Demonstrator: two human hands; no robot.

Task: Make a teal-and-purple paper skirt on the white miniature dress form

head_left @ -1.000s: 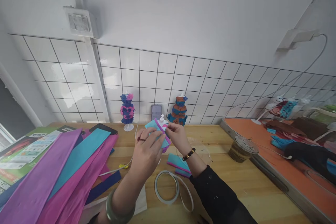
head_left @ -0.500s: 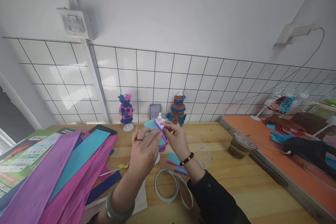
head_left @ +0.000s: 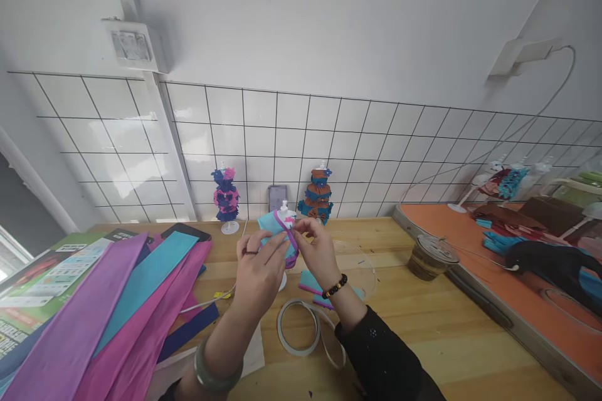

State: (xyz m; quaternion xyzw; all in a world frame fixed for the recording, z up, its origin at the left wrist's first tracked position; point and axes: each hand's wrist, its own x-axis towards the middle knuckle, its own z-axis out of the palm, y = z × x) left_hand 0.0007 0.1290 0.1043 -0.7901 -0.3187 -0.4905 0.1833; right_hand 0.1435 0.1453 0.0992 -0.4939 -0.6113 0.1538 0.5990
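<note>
A small white dress form [head_left: 285,208] stands on the table between my hands, draped with light blue paper [head_left: 269,222] edged in purple. My left hand [head_left: 262,263] presses its closed fingers on the lower part of this paper. At the right side of the form, the fingertips of my right hand [head_left: 318,247] pinch the purple edge strip [head_left: 293,240]. A bit of pink shows on the form's chest. Below my right wrist lie folded light blue pieces with purple edges [head_left: 310,282]. My fingers hide much of the form's lower body.
A roll of white tape [head_left: 281,333] lies in front of me. Purple, blue and pink paper strips [head_left: 117,307] cover the left side. Two dressed miniature forms [head_left: 226,197] stand by the tiled wall. A round tin [head_left: 430,258] sits at right, beside an orange board [head_left: 475,244] holding a glue gun [head_left: 540,263].
The right fingers have shifted slightly at the form's side. The draped paper has tilted a little; both hands stay on it.
</note>
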